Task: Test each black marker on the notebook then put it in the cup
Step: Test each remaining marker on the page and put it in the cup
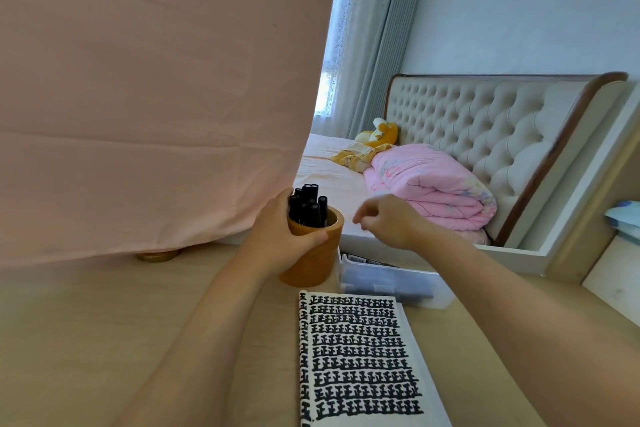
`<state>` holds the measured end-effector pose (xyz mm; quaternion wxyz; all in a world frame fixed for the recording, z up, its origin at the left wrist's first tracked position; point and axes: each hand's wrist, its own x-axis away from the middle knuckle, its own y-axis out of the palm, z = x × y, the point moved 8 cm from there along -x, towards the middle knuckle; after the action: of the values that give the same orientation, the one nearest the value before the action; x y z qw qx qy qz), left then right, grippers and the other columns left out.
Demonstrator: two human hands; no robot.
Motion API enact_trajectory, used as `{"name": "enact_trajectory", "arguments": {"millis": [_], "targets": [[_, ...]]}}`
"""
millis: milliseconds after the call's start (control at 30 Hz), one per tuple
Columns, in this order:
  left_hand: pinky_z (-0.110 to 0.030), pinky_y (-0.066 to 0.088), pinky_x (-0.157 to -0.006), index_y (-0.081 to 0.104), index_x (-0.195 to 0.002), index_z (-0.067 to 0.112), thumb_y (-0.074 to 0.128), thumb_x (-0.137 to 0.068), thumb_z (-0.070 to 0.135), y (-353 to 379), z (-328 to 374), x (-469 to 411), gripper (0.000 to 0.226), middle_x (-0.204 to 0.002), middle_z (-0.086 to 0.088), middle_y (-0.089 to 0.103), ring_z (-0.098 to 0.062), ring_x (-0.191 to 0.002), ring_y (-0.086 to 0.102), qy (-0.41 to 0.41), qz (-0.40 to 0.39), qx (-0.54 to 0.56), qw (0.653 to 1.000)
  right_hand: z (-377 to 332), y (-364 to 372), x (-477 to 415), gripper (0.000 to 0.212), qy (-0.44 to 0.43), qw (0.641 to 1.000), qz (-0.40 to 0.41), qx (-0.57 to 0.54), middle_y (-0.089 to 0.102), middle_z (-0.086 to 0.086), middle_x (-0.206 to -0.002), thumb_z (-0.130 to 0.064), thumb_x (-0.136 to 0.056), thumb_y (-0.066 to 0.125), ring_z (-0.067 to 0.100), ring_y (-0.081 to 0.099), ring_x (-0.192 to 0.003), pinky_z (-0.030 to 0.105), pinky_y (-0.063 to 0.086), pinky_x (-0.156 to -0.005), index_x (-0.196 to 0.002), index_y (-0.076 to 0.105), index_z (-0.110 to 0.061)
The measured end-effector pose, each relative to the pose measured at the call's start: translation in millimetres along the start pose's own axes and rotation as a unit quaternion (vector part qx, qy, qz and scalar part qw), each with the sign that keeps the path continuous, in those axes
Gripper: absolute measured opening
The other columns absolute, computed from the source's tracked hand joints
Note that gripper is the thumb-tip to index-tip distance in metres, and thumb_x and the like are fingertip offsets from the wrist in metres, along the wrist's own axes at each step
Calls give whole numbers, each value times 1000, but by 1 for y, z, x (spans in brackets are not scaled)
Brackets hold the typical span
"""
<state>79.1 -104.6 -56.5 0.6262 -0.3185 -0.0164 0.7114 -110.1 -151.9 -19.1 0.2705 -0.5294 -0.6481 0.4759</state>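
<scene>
Smooth wooden cup (313,258), paper notebook (360,357)

The only writing in view stands on the open notebook (360,357) lying on the surface. Its white page is filled from top to bottom with rows of thick black marker strokes, the same blocky sign repeated side by side along each row. The sign looks like a handwritten character of horizontal bars on an upright stroke, but the strokes run together and which character it is cannot be told. A narrow column of the same marks runs down the strip left of the fold. A small dark label (356,258) on the clear plastic box (391,282) behind the notebook carries pale print, too small to read.
</scene>
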Motion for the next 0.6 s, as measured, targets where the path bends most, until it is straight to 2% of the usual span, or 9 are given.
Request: {"name": "enact_trajectory", "arguments": {"millis": [67, 133, 233, 333, 400, 500, 533, 600], "targets": [[-37, 48, -92, 47, -123, 40, 80, -65, 52, 3, -4, 1, 68, -123, 14, 55, -10, -112, 53, -12, 4, -9, 1000, 25, 14, 3, 23, 45, 991, -72, 102, 72, -6, -104, -14, -91, 57, 10, 63, -90, 28, 53, -87, -100, 76, -23], [-35, 48, -88, 50, -120, 39, 81, -61, 56, 3, -5, 1, 69, -121, 13, 55, -10, -109, 53, -21, 23, -21, 999, 39, 23, 4, 25, 63, 980, -99, 160, 71, -5, -114, -15, -91, 60, 13, 63, -99, 28, 52, -93, -109, 75, -23], [-38, 52, -89, 53, -118, 42, 78, -54, 67, 5, -6, 0, 73, -118, 13, 57, -9, -108, 55, -24, 34, -43, 998, 49, 33, -2, 24, 77, 975, -107, 178, 70, -2, -117, -18, -91, 66, 16, 63, -102, 29, 52, -94, -113, 74, -22], [-41, 54, -90, 55, -117, 45, 75, -52, 73, 7, -8, -1, 73, -116, 14, 59, -8, -108, 56, -28, 21, -59, 998, 54, 45, -7, 21, 78, 967, -135, 199, 73, 2, -109, -23, -86, 72, 18, 65, -96, 30, 55, -89, -106, 77, -20], [-39, 51, -93, 53, -119, 43, 78, -54, 68, 5, -6, 0, 74, -119, 14, 55, -8, -112, 53, -26, 26, -62, 997, 54, 48, -8, 20, 75, 965, -136, 211, 73, 5, -105, -24, -84, 73, 21, 66, -94, 31, 55, -86, -103, 78, -18], [-31, 38, -99, 41, -136, 30, 81, -63, 57, -5, 4, 5, 87, -129, 14, 41, -7, -123, 38, -14, 63, -62, 996, 49, 39, -4, 18, 54, 973, -105, 198, 73, 2, -102, -22, -87, 69, 19, 65, -93, 28, 52, -80, -103, 77, -18], [-28, 35, -99, 39, -139, 26, 80, -69, 52, -10, 13, 6, 85, -130, 12, 39, -7, -124, 36, 7, 84, -68, 994, 46, 33, 0, 19, 48, 977, -93, 185, 72, 0, -104, -21, -89, 66, 17, 64, -92, 27, 51, -80, -105, 76, -20], [-21, 32, -98, 45, -134, 22, 74, -80, 42, -17, 37, 11, 64, -129, 6, 44, -11, -122, 39, 81, 132, -92, 984, 41, 17, 10, 23, 34, 984, -60, 164, 67, -3, -109, -24, -93, 59, 15, 60, -93, 28, 49, -81, -112, 72, -23]]}}
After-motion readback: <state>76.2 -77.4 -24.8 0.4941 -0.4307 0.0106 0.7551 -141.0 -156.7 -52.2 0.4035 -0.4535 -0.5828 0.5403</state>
